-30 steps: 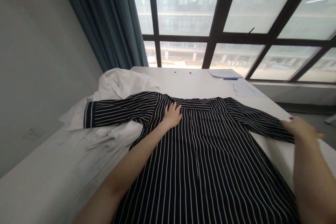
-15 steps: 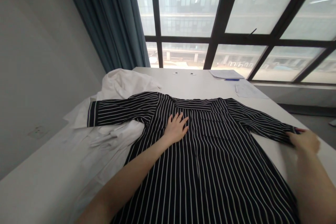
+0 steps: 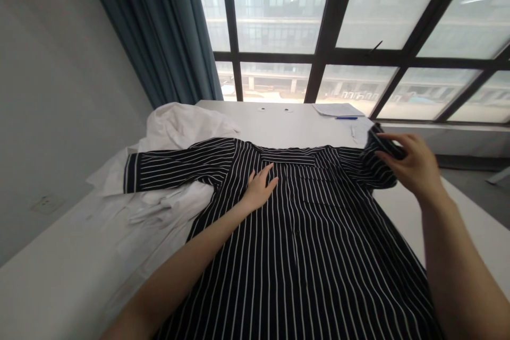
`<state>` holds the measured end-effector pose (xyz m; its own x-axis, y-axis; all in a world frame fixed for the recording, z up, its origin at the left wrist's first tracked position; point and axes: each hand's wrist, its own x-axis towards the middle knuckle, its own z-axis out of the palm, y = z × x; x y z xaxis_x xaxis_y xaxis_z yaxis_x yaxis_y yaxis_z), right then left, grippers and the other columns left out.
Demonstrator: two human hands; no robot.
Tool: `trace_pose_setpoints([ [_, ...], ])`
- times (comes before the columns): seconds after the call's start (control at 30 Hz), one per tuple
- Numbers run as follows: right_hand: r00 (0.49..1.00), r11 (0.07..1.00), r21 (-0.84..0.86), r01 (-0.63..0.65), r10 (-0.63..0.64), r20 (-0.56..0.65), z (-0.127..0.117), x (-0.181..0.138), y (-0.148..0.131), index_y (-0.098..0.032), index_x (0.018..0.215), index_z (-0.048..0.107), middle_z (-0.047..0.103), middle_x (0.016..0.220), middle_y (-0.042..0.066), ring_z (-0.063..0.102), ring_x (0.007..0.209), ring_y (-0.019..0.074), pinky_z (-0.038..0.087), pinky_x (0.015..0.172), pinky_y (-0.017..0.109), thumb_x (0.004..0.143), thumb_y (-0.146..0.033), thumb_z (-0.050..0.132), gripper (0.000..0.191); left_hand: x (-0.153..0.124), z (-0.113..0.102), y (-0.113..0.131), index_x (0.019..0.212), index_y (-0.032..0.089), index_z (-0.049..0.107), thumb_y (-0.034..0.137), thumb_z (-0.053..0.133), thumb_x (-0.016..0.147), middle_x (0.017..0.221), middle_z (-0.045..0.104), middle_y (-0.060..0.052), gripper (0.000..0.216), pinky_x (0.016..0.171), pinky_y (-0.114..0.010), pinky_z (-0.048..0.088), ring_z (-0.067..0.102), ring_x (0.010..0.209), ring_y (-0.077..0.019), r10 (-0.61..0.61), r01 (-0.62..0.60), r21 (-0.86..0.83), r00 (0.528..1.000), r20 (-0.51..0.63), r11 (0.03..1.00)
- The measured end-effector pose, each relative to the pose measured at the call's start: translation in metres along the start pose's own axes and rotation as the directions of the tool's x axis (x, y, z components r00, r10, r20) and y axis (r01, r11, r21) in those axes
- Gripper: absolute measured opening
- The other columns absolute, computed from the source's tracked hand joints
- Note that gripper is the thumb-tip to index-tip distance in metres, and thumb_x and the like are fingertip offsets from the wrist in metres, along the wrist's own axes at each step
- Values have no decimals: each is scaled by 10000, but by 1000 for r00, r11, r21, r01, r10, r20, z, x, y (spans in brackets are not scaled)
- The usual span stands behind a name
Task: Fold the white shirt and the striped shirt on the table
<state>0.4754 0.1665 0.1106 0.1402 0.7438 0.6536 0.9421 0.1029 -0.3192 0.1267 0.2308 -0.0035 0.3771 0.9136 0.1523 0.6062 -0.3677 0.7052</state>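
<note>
Right hand [image 3: 416, 164] is pinching the cuff end of a black fabric sleeve with thin white stripes [image 3: 380, 167], thumb and fingers squeezing in on the bunched cloth, and it's holding that end up over the smooth white table [image 3: 271, 130]. So yeah, that sleeve is hanging off a black, white-striped button-front shirt [image 3: 306, 234] that's lying spread out on the table, neckline facing the window [image 3: 279, 10]. Left hand [image 3: 258, 191] is resting on the chest just below the neckline, fingers loosely spread, basically a flat touch. Other striped sleeve [image 3: 179, 167] is stretching out left, partly covering some crumpled white cloth [image 3: 179, 125]. Slim blue pen [image 3: 346, 118] is lying near the far edge beside white papers [image 3: 332, 109].
</note>
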Motion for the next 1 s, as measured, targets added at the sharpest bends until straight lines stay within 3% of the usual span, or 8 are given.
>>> trace_pose_setpoints([
  [0.07, 976, 975, 173, 141, -166, 142, 7, -4, -37, -249, 1172, 638, 601, 1116, 98, 577, 1050, 265, 456, 946, 416, 823, -365, 581, 372, -1, -10, 11, 1469, 221, 321, 390, 314, 1011, 1462, 472, -118, 488, 1158, -454, 257, 450, 1342, -210, -64, 93, -285, 992, 109, 954],
  [0.17, 837, 888, 417, 193, -371, 402, 26, -18, -79, -297, 1215, 607, 600, 1207, 56, 569, 1130, 246, 449, 995, 427, 846, -295, 572, 370, -6, -21, 29, 1522, 188, 183, 524, 173, 1010, 1426, 494, -181, 612, 1035, -435, 437, 569, 1230, -245, -53, 348, -665, 906, 421, 661],
  [0.33, 534, 840, 534, 95, -495, 685, 53, -43, -110, -265, 1210, 624, 646, 1210, 25, 581, 1140, 211, 437, 1021, 390, 824, -171, 575, 400, -18, -20, 41, 1535, 209, 127, 639, 249, 967, 1406, 488, -215, 723, 893, -468, 536, 680, 1021, -270, -47, 595, -733, 785, 617, 329],
  [0.5, 391, 847, 527, -67, -464, 795, 51, -48, -120, -264, 1235, 615, 645, 1233, 14, 635, 1035, 183, 498, 921, 340, 821, -158, 575, 429, -22, -5, 37, 1238, 143, 602, 218, 539, 936, 1155, 649, -136, 317, 793, -349, 571, 673, 871, -173, -157, 465, -715, 876, 456, 522],
  [0.63, 305, 842, 510, -177, -445, 842, 42, -40, -115, -240, 1158, 648, 707, 1066, 14, 671, 896, 166, 528, 838, 317, 889, -270, 533, 294, -23, -4, 34, 1024, 126, 733, 103, 604, 836, 704, 660, -23, 230, 606, -222, 510, 593, 613, -104, -152, 346, -492, 908, 391, 799],
  [0.77, 465, 916, 392, -81, -314, 828, 58, -30, -73, -212, 1057, 669, 705, 1053, 41, 659, 935, 190, 515, 858, 339, 915, -312, 488, 250, -26, -9, 35, 1148, 170, 700, 99, 598, 822, 648, 654, 6, 349, 529, -200, 458, 540, 510, -88, -83, 285, -397, 887, 455, 872],
  [0.9, 709, 992, -118, 49, 49, 703, 90, -30, -7, -192, 1046, 667, 673, 1095, 111, 637, 1016, 238, 474, 925, 357, 870, -250, 547, 221, -28, -11, 37, 1280, 189, 612, 84, 548, 857, 759, 701, -17, 440, 593, -236, 530, 624, 587, -109, -86, 369, -437, 835, 544, 820],
  [1.0, 749, 956, -292, -8, 199, 632, 104, -34, 31, -136, 1075, 642, 651, 1082, 189, 637, 996, 302, 485, 880, 418, 814, -268, 622, 292, -29, -12, 41, 1281, 166, 602, 24, 514, 849, 969, 718, -73, 463, 754, -322, 593, 696, 799, -158, -106, 474, -523, 804, 585, 709],
])
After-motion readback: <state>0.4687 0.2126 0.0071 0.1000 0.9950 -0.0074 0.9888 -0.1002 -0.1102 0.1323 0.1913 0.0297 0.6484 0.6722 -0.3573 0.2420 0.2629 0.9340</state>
